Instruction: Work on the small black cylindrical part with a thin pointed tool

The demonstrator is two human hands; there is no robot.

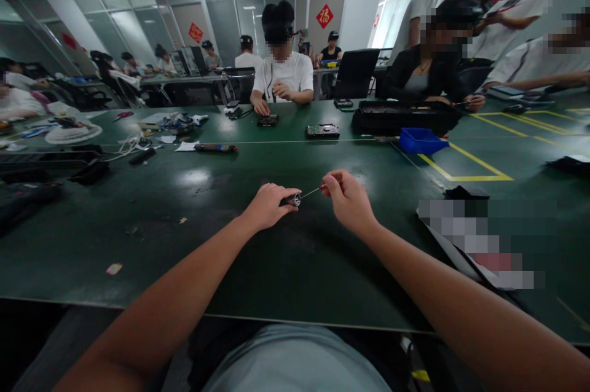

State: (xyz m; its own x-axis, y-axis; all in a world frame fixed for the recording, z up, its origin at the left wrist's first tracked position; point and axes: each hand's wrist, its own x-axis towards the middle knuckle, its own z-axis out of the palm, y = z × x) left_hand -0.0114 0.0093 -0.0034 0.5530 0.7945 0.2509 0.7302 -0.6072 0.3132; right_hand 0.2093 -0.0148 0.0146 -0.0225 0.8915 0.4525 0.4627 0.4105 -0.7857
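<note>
Over the green tabletop, my left hand (268,206) grips a small dark cylindrical part (291,199). Its round, silvery end faces toward the right, and I cannot make out its exact kind. In my right hand (346,196) is a thin screwdriver (312,193), held between thumb and fingers, with a reddish piece where the shaft meets the fingers. The shaft slants down to the left, its tip at the round end of the part. Whether the tip is inside or just touching cannot be seen. My fingers hide most of the screwdriver's handle.
A dark pen-like tool (216,147) and a hard drive (322,131) lie farther back. A blue bin (423,141) stands before a long black case (405,117). White papers (461,250) are at right. Across the table, a person (282,75) handles another device (268,120).
</note>
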